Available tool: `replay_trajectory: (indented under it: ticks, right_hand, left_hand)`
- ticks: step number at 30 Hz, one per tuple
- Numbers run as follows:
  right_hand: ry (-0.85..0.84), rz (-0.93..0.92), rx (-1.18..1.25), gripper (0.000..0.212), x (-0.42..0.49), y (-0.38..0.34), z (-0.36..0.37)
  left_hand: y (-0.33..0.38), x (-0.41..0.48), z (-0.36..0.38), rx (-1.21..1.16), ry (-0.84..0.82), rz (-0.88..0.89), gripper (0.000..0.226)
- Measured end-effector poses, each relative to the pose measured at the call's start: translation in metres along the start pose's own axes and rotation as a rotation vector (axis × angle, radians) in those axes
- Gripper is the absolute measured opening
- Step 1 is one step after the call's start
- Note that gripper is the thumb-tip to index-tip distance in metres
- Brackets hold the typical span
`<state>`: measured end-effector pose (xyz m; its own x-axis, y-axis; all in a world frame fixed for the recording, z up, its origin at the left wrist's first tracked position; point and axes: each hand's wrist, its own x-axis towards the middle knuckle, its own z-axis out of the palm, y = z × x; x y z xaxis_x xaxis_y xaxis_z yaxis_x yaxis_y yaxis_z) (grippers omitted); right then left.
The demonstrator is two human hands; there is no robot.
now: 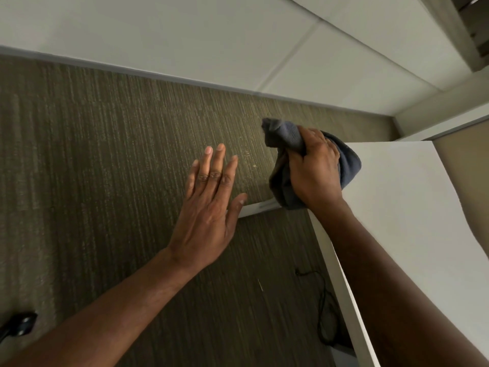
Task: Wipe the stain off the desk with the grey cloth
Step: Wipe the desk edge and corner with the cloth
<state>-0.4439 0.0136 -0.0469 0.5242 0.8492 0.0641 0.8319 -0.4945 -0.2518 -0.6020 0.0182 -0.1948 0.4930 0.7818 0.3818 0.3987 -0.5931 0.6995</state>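
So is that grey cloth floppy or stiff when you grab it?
Probably floppy: the grey cloth is bunched and folded in the right hand, with loose ends drooping above and below the fist. It likely is light too, since one hand holds it up easily. It looks soft and fuzzy, so it probably won't slip.

Office: carpet tiles (pixel 132 154), white desk (pixel 410 207), partition panels (pixel 185 35).

I have one view only, from the head. It looks steeply down, close over the desk (pixel 412 207) corner and carpet (pixel 105 168).
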Motion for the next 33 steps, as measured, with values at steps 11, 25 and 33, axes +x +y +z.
replay_trajectory:
  ticks: [11, 25, 33]
  right_hand:
    - [0.336, 0.525, 0.97, 0.008, 0.016, 0.015, -0.034]
    - [0.57, 0.619, 1.475, 0.021, -0.024, 0.039, -0.096]
    - [0.601, 0.643, 1.264, 0.01, -0.028, 0.046, -0.099]
  left_hand:
    - [0.006, -0.007, -0.013, 0.01, -0.011, -0.001, 0.063]
    - [0.039, 0.006, -0.033, -0.003, -0.091, 0.006, 0.063]
    - [0.057, 0.034, -0.047, -0.012, -0.185, 0.055, 0.065]
